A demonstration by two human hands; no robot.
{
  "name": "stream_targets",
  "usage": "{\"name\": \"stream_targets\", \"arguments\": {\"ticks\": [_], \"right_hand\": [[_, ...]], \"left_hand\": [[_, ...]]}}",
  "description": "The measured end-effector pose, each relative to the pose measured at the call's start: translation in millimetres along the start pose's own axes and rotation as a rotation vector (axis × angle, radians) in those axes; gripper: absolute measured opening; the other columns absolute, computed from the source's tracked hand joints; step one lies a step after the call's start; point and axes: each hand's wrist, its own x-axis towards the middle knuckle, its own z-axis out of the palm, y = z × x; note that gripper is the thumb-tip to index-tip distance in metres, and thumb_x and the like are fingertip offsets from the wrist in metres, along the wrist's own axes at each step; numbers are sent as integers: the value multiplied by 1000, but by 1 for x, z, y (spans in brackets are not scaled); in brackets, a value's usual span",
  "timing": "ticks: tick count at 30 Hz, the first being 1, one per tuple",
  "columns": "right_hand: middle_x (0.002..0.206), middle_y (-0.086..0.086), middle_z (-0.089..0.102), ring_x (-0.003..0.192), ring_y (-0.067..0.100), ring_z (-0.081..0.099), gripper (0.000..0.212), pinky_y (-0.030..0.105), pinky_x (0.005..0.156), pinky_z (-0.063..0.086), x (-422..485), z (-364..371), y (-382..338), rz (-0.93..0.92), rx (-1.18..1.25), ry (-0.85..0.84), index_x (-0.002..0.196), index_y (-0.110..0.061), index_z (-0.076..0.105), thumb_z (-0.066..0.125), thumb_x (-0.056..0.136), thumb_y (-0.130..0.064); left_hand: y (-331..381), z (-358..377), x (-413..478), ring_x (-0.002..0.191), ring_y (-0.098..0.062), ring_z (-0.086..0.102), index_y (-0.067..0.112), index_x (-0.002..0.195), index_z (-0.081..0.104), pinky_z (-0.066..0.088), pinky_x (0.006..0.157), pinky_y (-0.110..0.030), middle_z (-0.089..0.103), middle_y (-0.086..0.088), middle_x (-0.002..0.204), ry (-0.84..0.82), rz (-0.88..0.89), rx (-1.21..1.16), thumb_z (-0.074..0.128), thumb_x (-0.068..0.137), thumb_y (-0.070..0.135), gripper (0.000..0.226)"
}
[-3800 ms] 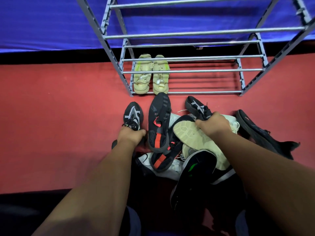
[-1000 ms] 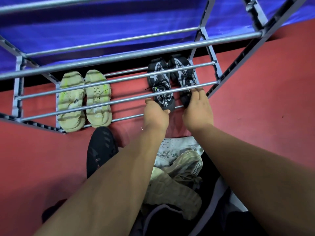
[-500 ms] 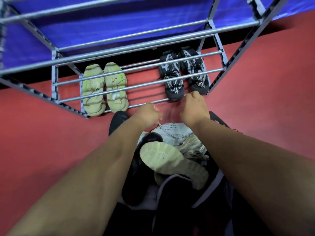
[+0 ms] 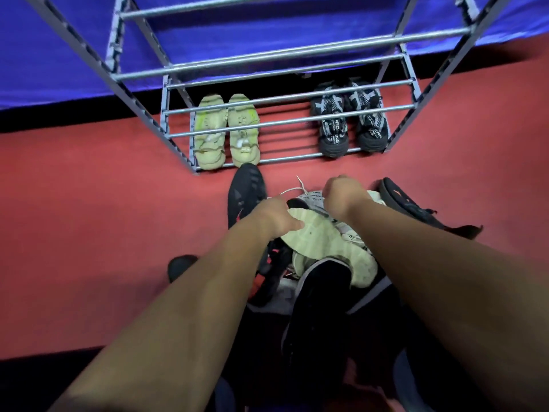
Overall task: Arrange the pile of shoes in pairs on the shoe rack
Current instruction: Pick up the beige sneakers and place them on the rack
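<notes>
Pale shoes [image 4: 326, 240] beneath both hands [image 4: 279, 217]

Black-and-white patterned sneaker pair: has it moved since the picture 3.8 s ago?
Yes. The black-and-white patterned sneaker pair moved from the floor pile onto the grey metal shoe rack's bottom tier, at its right end.

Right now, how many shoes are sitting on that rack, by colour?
Pale green shoes: 2
Black-and-white shoes: 2
Total on the rack: 4
The floor pile is too tangled to count.
</notes>
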Motion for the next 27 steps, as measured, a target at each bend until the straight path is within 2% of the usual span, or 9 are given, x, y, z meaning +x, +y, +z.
{"name": "stream_targets", "arguments": {"ticks": [2,6,10,12,15,17,19,25,27], "right_hand": [[122,13,71,116,34,63,37,37,100,54,-16,-2,-2,-36,-21,-5,113,-14,75,53,84,-17],[119,7,75,113,30,67,36,35,99,54,-44,-16,-8,-85,168,-43,121,-18,76,56,91,-16],[125,9,68,103,27,63,66,36,88,52,-63,-27,-14,-124,345,-341,144,-19,60,59,79,-26],[95,18,58,75,29,46,76,32,61,38,-71,-25,-15,-180,332,-459,128,8,57,55,58,-22],[91,12,64,72,24,53,60,31,60,42,-81,-26,-13,-184,312,-434,123,1,65,68,70,-28],[104,10,76,89,27,69,40,34,76,54,-84,-21,-11,-176,218,-339,112,-11,74,79,82,-37],[102,9,77,94,28,73,32,35,77,58,-86,-12,-11,-147,174,-253,105,-13,77,82,86,-38],[93,12,77,86,29,73,33,42,82,60,-92,3,-26,-78,301,-154,96,-8,79,79,83,-38],[84,9,75,75,26,70,31,38,71,57,-92,3,-31,-48,352,-142,88,-6,78,77,81,-37]], "left_hand": [[-3,4,-9,111,-31,67,12,142,54,62,92,-49,63,-12,128,10,-10,-126,83,90,32,63],[-14,-6,-24,85,-23,69,19,97,65,65,83,-50,69,-8,96,37,92,-456,89,76,0,36],[-14,-27,-47,71,-14,61,19,83,61,51,60,-23,64,-6,84,92,307,-484,76,72,-20,43],[-21,-32,-51,80,-20,62,20,83,61,55,65,-31,62,-7,97,231,352,-388,76,69,-19,44],[-42,-23,-46,85,-29,66,22,100,67,59,74,-46,64,-11,106,407,380,-350,69,79,-11,39],[-49,-16,-50,83,-25,65,22,128,59,60,77,-49,61,-5,113,354,193,-531,63,95,-1,40],[-54,-10,-58,85,-25,70,14,140,48,62,81,-47,61,-8,118,205,-39,-715,56,106,8,36],[-65,0,-65,97,-26,78,10,130,55,66,79,-39,60,-5,134,-28,-145,-774,72,100,34,42],[-66,1,-66,97,-20,74,12,124,56,66,81,-38,62,-4,128,4,-120,-725,77,96,37,43]]}}
